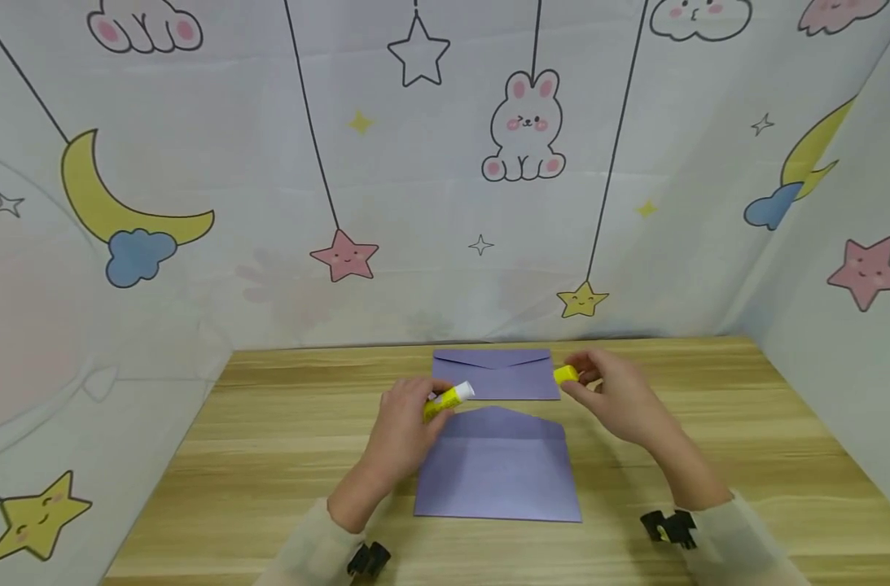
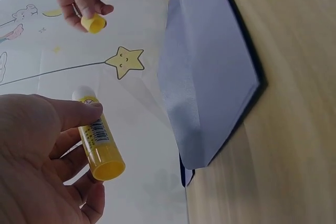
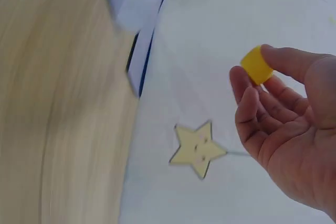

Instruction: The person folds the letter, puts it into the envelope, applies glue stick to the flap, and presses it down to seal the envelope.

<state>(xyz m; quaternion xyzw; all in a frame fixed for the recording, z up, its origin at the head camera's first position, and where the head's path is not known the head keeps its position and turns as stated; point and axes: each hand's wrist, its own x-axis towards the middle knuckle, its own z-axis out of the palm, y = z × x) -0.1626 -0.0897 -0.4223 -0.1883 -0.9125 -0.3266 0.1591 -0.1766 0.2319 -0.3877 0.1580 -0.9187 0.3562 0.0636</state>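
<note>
My left hand [image 1: 404,423] grips a yellow glue stick [image 2: 98,135] between thumb and fingers, its white end uncovered and tilted up to the right. In my right hand [image 1: 616,399], thumb and fingertips pinch the small yellow cap [image 3: 256,65], apart from the stick. Between my forearms lies a purple envelope [image 1: 497,480], its flap opened out away from me. Behind it lies a second purple envelope [image 1: 503,382] with its flap folded down; the cap hovers by its right edge.
The wooden table [image 1: 269,464] carries both envelopes. At its back edge hangs a white cloth [image 1: 430,195] printed with stars, moons and a bunny, and similar cloth stands at both sides. Black wrist mounts [image 1: 668,529] sit at my sleeves.
</note>
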